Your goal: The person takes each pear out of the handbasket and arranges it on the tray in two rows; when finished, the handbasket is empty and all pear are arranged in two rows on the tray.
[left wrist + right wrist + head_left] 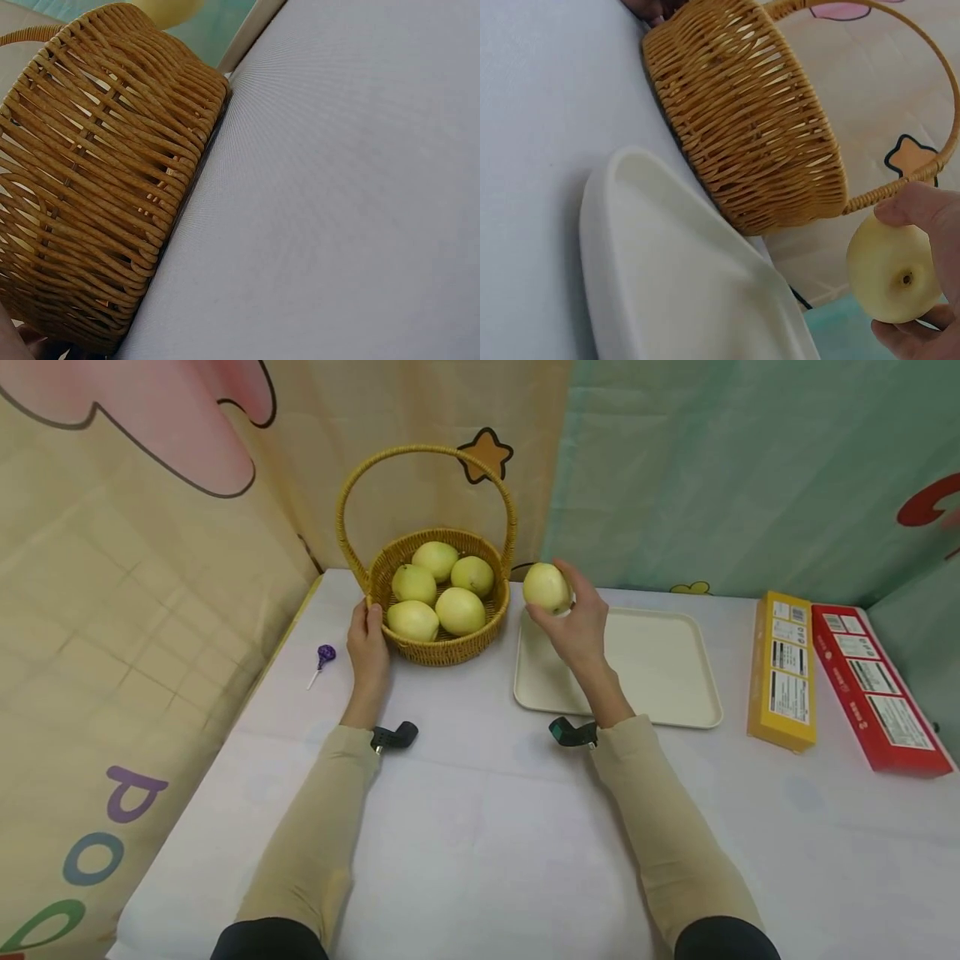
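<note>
A round pale yellow-green pear [547,588] is pinched between the thumb and fingers of my right hand [577,622]. It is held up over the back left corner of a cream tray [660,668]. In the right wrist view the dark little hollow at the end of this pear [889,262] shows. My left hand [367,652] holds the left side of a woven basket [446,652], fingertips at its rim. Several more pears [461,612] lie inside the basket. The left wrist view shows the basket's woven wall [105,165] close up, with part of the hand at the lower left.
A purple-wrapped lollipop [326,653] lies left of my left hand. Right of the tray are a yellow box [782,672] and a red box [877,689]. The basket's tall arched handle [423,448] rises before the curtain at the table's back edge.
</note>
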`<action>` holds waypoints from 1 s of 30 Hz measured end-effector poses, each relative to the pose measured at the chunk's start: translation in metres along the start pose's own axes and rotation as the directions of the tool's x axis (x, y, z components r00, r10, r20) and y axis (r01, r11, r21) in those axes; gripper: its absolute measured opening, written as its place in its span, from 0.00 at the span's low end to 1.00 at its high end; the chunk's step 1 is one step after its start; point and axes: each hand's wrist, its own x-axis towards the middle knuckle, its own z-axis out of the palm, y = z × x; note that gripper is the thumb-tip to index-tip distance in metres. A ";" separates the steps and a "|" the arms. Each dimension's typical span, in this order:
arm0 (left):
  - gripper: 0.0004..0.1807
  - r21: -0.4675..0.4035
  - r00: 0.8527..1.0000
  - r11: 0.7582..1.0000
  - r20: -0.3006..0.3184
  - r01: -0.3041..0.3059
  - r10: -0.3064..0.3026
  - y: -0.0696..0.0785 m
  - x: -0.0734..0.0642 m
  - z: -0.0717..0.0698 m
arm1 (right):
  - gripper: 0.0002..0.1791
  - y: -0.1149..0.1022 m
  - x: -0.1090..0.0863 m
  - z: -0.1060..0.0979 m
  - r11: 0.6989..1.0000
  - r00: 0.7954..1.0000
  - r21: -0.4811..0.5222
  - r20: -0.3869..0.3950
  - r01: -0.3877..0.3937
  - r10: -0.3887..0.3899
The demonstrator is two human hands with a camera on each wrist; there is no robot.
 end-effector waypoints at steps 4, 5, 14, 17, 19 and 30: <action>0.28 0.005 1.000 1.000 -0.001 -0.002 0.002 0.000 0.001 0.000 | 0.36 0.012 -0.003 0.003 0.999 0.999 -0.032 0.010 -0.036 0.036; 0.28 0.008 1.000 1.000 0.000 -0.002 0.002 0.000 0.001 0.000 | 0.36 0.015 -0.004 0.004 0.998 0.999 -0.040 0.014 -0.045 0.045; 0.29 0.008 1.000 1.000 0.005 0.004 -0.004 0.000 0.000 -0.001 | 0.39 0.036 -0.013 0.014 0.991 0.990 -0.088 0.083 -0.103 0.111; 0.28 0.016 1.000 1.000 -0.001 -0.001 0.001 0.001 -0.001 -0.002 | 0.39 0.036 -0.013 0.016 0.990 0.990 -0.090 0.087 -0.107 0.115; 0.28 0.022 1.000 1.000 -0.001 -0.004 0.004 0.001 -0.001 -0.002 | 0.40 0.035 -0.012 0.016 0.987 0.986 -0.100 0.099 -0.125 0.135; 0.28 0.015 1.000 1.000 0.005 -0.008 0.008 0.001 -0.001 0.000 | 0.47 0.016 0.000 0.000 0.962 0.917 -0.185 0.308 -0.203 0.253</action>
